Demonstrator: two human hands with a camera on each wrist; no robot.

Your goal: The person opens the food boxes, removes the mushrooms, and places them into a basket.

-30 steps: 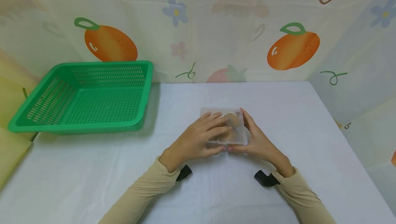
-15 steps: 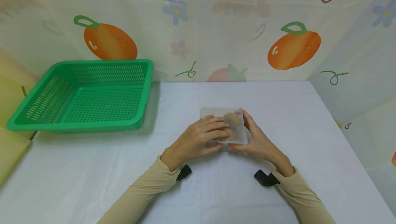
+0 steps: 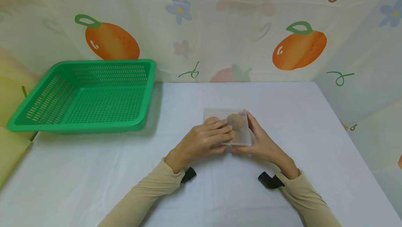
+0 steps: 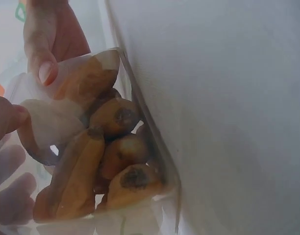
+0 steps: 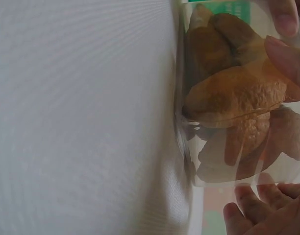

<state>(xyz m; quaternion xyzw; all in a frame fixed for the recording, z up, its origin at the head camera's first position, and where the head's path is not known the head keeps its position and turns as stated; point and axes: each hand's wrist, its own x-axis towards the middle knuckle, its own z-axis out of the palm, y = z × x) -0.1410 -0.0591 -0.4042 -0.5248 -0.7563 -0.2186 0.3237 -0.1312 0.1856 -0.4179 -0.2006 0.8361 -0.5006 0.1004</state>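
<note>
A clear plastic box [image 3: 221,111] with a small clasp at its front stands at the middle of the table. Inside it lie several brown, rounded pieces [image 4: 74,178], some with dark ends; their kind I cannot tell. My left hand [image 3: 202,139] lies over the left part of the box, fingers bent across the top and thumb at the upper front edge. From the right side my right hand [image 3: 263,144] grips the box, with its thumb on the front and fingers round the far right corner. In the right wrist view a large wrinkled brown piece [image 5: 233,93] shows through the wall.
A green plastic basket [image 3: 106,127] stands at the back left of the white-covered table [image 3: 282,101]. A printed curtain [image 3: 207,28] hangs right behind the table. Yellow fabric [image 3: 12,153] borders the left side.
My left fingers have drawn closer together and slid back a little over the box top, uncovering a brown piece at its left. My right hand and the box keep their places.
</note>
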